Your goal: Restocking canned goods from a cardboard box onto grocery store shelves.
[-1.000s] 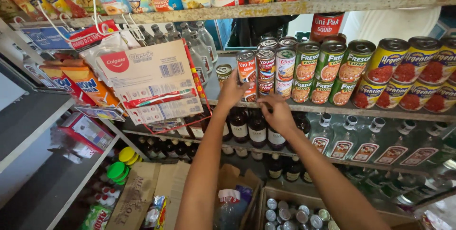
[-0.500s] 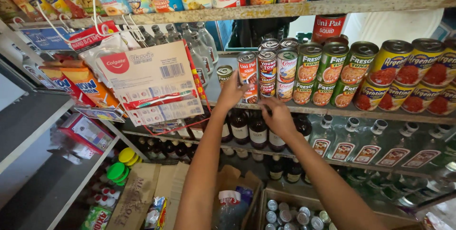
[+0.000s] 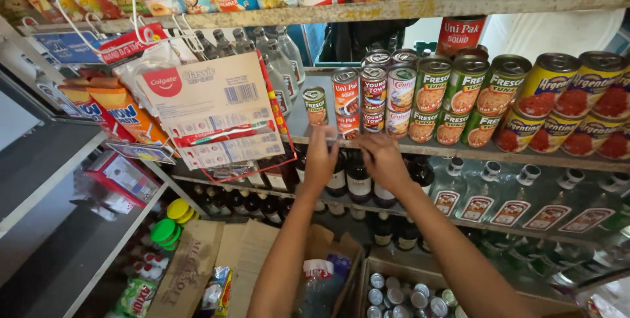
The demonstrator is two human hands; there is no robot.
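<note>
Both hands have dropped from the can row to the shelf edge [image 3: 459, 154]. Left hand [image 3: 321, 157] and right hand [image 3: 384, 160] reach up, fingers loosely curled, each grip empty, just below the stacked red squid cans [image 3: 346, 103] standing on the shelf.

A small grocery shop: shelves [image 3: 459, 150] packed with stacked cans [image 3: 453, 98], bottles [image 3: 357, 180], hanging sachets [image 3: 216, 111] and stock cartons [image 3: 400, 272].

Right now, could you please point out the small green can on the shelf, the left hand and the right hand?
small green can [image 3: 315, 106], head view, on its label.
left hand [image 3: 321, 158], head view, on its back.
right hand [image 3: 382, 160], head view, on its back.
</note>
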